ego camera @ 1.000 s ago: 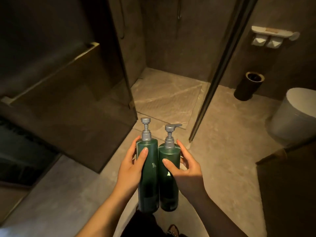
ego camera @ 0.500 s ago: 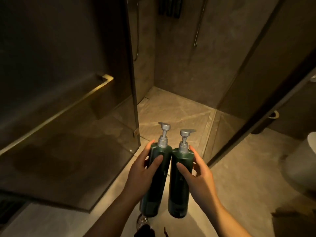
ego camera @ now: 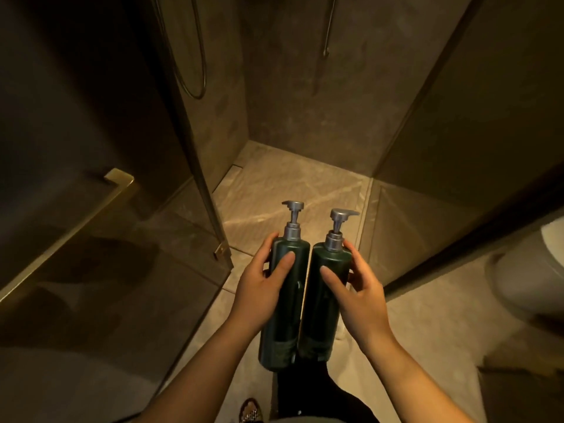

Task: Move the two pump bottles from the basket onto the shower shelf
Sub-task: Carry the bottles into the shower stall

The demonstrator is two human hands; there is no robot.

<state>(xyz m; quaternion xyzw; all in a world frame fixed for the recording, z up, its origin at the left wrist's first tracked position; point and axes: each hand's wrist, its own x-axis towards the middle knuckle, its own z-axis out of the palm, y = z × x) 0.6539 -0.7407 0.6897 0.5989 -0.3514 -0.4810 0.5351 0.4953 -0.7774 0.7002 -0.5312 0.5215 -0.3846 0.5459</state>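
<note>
Bottles [ego camera: 302,300] upright, side by side between both hands' grip [ego camera: 308,288].

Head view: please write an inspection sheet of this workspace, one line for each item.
Surface: shower floor, bare stone tile.
Job's things: left pump bottle and right pump bottle, dark green, upright, side by side; shelf and basket not in view.
Clutter: nothing seen.
Grippers: left hand holds the left bottle, right hand the right.
Cables: shower hose hangs on the wall.
Surroundings: glass door with brass handle.
</note>
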